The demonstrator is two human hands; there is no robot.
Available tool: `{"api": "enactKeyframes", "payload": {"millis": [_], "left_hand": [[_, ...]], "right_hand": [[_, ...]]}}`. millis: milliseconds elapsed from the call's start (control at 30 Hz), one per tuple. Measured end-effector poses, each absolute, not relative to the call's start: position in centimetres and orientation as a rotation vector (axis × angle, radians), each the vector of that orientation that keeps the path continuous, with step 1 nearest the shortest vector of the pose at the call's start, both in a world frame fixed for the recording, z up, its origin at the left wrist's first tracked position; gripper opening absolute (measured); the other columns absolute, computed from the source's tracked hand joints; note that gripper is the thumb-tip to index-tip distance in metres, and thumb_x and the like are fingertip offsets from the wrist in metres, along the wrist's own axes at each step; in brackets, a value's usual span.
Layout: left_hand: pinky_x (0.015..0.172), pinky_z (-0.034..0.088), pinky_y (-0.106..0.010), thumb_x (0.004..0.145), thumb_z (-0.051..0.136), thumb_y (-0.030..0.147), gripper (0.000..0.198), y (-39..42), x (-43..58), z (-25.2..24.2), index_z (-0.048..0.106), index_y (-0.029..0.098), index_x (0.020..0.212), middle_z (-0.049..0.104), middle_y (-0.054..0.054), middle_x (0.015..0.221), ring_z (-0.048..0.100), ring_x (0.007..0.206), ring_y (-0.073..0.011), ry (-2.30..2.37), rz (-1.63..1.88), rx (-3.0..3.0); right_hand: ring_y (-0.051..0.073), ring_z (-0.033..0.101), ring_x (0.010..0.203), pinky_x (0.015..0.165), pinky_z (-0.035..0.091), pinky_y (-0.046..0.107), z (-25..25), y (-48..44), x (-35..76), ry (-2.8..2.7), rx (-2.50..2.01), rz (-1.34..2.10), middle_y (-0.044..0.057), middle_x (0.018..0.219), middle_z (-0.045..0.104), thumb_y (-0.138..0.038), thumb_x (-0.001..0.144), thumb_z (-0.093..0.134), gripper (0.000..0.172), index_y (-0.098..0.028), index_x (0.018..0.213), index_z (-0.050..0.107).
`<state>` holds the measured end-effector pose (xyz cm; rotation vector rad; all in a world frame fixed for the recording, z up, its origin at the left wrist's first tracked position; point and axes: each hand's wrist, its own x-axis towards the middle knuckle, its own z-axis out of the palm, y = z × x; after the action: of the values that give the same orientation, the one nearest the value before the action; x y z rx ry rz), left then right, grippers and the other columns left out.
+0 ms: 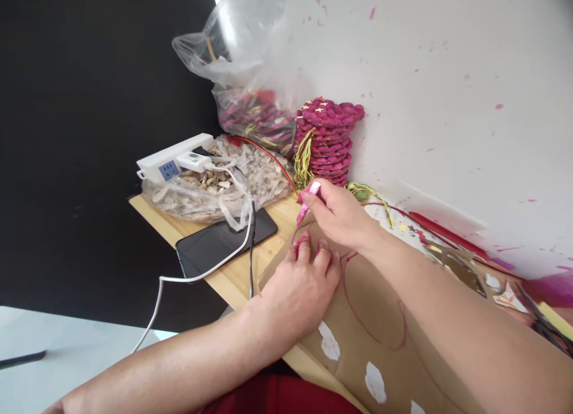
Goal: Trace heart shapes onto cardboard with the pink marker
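My right hand point(336, 214) grips a pink-and-white marker point(308, 204) between thumb and fingers, its tip pointing down at the far end of a brown sheet of cardboard point(376, 300). Just below it, my left hand point(304, 277) rests on the sheet with fingers slightly bent and apart, holding nothing that I can see. The fingertips are stained pink. Curved reddish lines run across the cardboard, partly hidden under my right arm. Several white patches point(375, 382) show along its near edge.
Left of the cardboard lie a black phone point(228, 244) and cables. Behind it, a white power strip point(174, 157) rests on a clear bag of shells or stones point(264, 175). A stack of magenta woven pieces point(329, 142) stands by the paint-spotted wall point(447, 104). Scissors point(544, 324) lie far right.
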<state>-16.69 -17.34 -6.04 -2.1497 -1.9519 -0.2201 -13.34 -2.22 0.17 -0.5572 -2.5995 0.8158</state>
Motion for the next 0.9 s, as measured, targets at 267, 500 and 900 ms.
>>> {"api": "enactKeyframes", "payload": {"millis": [267, 500, 900], "left_hand": [[0.100, 0.053, -0.053, 0.095, 0.043, 0.024, 0.050, -17.4, -16.7, -6.1, 0.051, 0.009, 0.143, 0.061, -0.020, 0.135, 0.057, 0.128, -0.0394, -1.938, -0.267, -2.136], [0.097, 0.055, -0.054, 0.095, 0.045, 0.022, 0.049, -17.3, -16.9, -5.6, 0.051, 0.008, 0.142, 0.064, -0.021, 0.127, 0.060, 0.122, -0.0406, -1.945, -0.268, -2.187], [0.095, 0.057, -0.056, 0.095, 0.042, 0.019, 0.048, -17.2, -17.3, -5.2, 0.052, 0.006, 0.140, 0.058, -0.023, 0.136, 0.054, 0.129, -0.0483, -1.963, -0.279, -2.241]], "right_hand": [[0.017, 0.062, 0.071, 0.069, 0.042, 0.030, 0.0, -2.1, -14.0, -2.664, -0.515, 0.751, 0.001, 0.075, 0.068, -0.039, 0.101, 0.046, 0.029, -0.022, 0.078, 0.052], [0.018, 0.064, 0.074, 0.069, 0.040, 0.029, 0.1, -2.1, -14.4, -2.727, -0.519, 0.713, 0.001, 0.077, 0.070, -0.036, 0.102, 0.046, 0.027, -0.022, 0.081, 0.053], [0.019, 0.065, 0.075, 0.070, 0.039, 0.029, 0.7, -0.5, -14.6, -2.811, -0.588, 0.630, 0.002, 0.075, 0.071, -0.033, 0.102, 0.044, 0.025, -0.022, 0.082, 0.053]]}}
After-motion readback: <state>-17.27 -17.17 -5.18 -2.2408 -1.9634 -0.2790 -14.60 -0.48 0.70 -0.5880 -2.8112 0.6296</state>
